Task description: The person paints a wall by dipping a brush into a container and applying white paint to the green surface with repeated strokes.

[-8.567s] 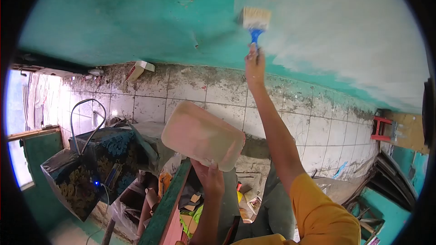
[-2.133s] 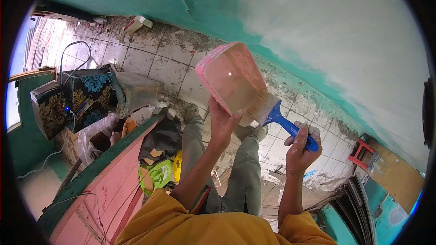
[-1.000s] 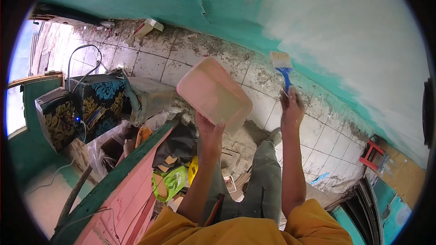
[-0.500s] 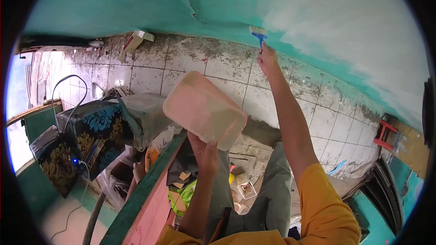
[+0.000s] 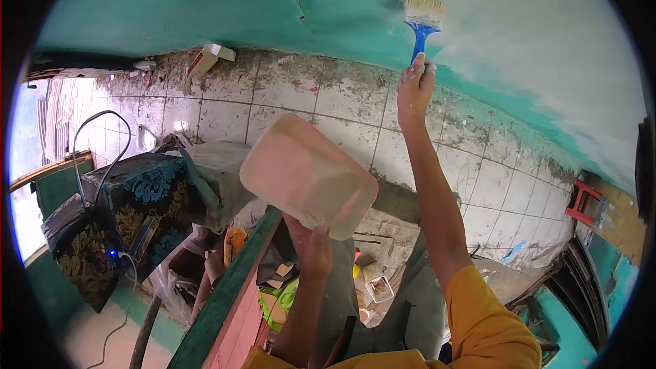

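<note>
My right hand [image 5: 415,92] grips the blue handle of a wide paint brush [image 5: 424,14], its pale bristles pointing up against the wall. That wall [image 5: 273,17] is green at the left and coated whitish at the right. My left hand [image 5: 314,249] holds a pink, translucent rectangular tray [image 5: 307,174] by its lower edge, thumb on the rim, other fingers hidden beneath. The tray is tilted and has pale smears inside.
Dirty white tiles [image 5: 348,96] run below the painted wall, with a small carton [image 5: 205,60] on their top edge. A dark patterned box [image 5: 147,198] stands left, beside a green beam [image 5: 232,287]. Another person's hand [image 5: 214,264] shows behind the beam. A red object [image 5: 583,201] is at right.
My right hand and the brush have moved up the wall and slightly right, and the brush looks larger. The tray has shifted slightly down and left.
</note>
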Available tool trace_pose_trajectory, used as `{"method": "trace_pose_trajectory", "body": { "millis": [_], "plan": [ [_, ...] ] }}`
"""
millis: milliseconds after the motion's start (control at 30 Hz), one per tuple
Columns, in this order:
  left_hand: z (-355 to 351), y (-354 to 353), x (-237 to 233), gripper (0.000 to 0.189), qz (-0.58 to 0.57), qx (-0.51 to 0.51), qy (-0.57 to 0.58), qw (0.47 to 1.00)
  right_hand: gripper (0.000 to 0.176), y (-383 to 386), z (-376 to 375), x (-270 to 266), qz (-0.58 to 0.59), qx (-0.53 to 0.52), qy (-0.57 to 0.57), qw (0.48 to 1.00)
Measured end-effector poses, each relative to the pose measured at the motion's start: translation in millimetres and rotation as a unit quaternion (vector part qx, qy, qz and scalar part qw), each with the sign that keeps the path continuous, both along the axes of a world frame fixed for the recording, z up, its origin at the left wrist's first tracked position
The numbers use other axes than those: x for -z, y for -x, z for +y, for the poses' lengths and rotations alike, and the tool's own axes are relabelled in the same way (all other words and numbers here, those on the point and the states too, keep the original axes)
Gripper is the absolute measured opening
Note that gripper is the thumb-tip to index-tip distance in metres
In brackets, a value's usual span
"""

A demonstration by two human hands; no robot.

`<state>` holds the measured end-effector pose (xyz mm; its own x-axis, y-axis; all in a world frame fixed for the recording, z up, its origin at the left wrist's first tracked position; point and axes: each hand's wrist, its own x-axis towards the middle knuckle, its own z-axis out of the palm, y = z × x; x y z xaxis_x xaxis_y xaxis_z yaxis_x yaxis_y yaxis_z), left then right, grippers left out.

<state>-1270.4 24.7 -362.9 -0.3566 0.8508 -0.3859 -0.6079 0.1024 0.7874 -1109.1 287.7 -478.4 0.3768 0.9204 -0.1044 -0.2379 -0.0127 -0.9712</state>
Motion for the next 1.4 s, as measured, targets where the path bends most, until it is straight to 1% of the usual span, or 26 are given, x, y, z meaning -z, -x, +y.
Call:
{"method": "trace_pose_trajectory", "body": {
  "millis": [33,133,167,200,233,267,300,400,433,500,567,600,633,700,733,767,800,833,900,1033,1100,1133,1167,1200,1300,1400],
  "plan": [
    [-3,0,2,0.085,-0.007,-0.001,0.009,1.000,0.033,1,6,26,0.000,0.000,0.002,1.000],
    [-7,1,11,0.087,-0.023,-0.003,0.018,1.000,0.032,-2,26,113,-0.052,0.028,-0.056,0.997],
    [-7,2,14,0.088,-0.028,-0.008,0.019,0.999,0.032,-6,29,142,-0.051,0.027,0.012,0.998],
    [-8,4,16,0.088,-0.027,-0.006,0.020,0.999,0.033,-4,28,149,-0.050,0.027,0.082,0.995],
    [-8,6,18,0.087,-0.022,-0.003,0.025,0.999,0.033,-5,25,155,-0.049,0.029,0.083,0.995],
    [-10,8,21,0.086,-0.019,0.000,0.030,0.999,0.039,-9,20,160,-0.061,0.003,0.185,0.981],
    [-12,11,23,0.086,-0.019,0.002,0.033,0.999,0.045,-11,16,160,-0.073,-0.024,0.286,0.955],
    [-15,20,23,0.084,-0.003,0.026,0.029,0.999,0.044,-16,15,150,-0.032,-0.037,0.335,0.941],
    [-14,21,23,0.083,-0.001,0.018,0.028,0.999,0.044,-17,18,136,-0.033,-0.036,0.334,0.941],
    [-13,22,20,0.082,-0.003,0.008,0.025,1.000,0.042,-19,26,98,-0.020,-0.042,0.285,0.957],
    [-10,21,17,0.068,0.032,0.017,0.005,0.999,0.043,-17,28,43,-0.027,-0.045,0.247,0.968],
    [-9,19,13,0.068,0.030,0.015,0.002,0.999,0.043,-16,24,15,-0.030,-0.044,0.212,0.976],
    [-8,16,8,0.069,0.020,0.008,0.002,1.000,0.043,-14,18,-11,-0.033,-0.045,0.209,0.976],
    [-6,12,3,0.069,0.010,0.001,0.001,1.000,0.040,-7,4,-51,-0.047,-0.027,0.077,0.996],
    [-6,11,1,0.077,-0.004,-0.003,0.007,1.000,0.040,-5,-1,-59,-0.047,-0.027,0.076,0.996],
    [-6,10,-1,0.086,-0.017,-0.007,0.013,1.000,0.041,-4,-3,-65,-0.037,-0.021,0.030,0.999],
    [-6,8,-1,0.086,-0.017,-0.007,0.012,1.000,0.042,-4,-4,-67,-0.028,-0.014,-0.016,0.999],
    [-6,6,-1,0.086,-0.022,-0.007,0.008,1.000,0.042,-3,-4,-62,-0.029,-0.012,-0.017,0.999],
    [-5,3,3,0.086,-0.025,-0.006,0.001,1.000,0.042,-1,1,-29,0.032,-0.020,-0.006,0.999],
    [-8,2,15,0.084,-0.021,0.014,0.001,1.000,0.042,-6,16,88,0.019,-0.006,0.056,0.998],
    [-6,3,18,0.083,-0.012,0.023,0.008,1.000,0.045,-6,19,126,-0.095,0.013,0.136,0.986],
    [-6,3,18,0.074,0.006,0.033,0.011,0.999,0.045,-8,18,136,-0.092,0.015,0.138,0.986],
    [-9,3,19,0.065,0.024,0.039,0.015,0.999,0.043,-9,15,146,-0.033,0.000,0.222,0.975],
    [-12,3,20,0.065,0.026,0.038,0.020,0.999,0.040,-11,13,152,0.026,-0.014,0.303,0.953],
    [-15,7,24,0.065,0.032,0.041,0.025,0.998,0.039,-24,19,157,0.053,-0.028,0.324,0.944],
    [-10,3,21,0.067,0.039,0.057,0.035,0.997,0.041,-38,22,91,0.021,-0.055,0.285,0.957]
  ]
}}
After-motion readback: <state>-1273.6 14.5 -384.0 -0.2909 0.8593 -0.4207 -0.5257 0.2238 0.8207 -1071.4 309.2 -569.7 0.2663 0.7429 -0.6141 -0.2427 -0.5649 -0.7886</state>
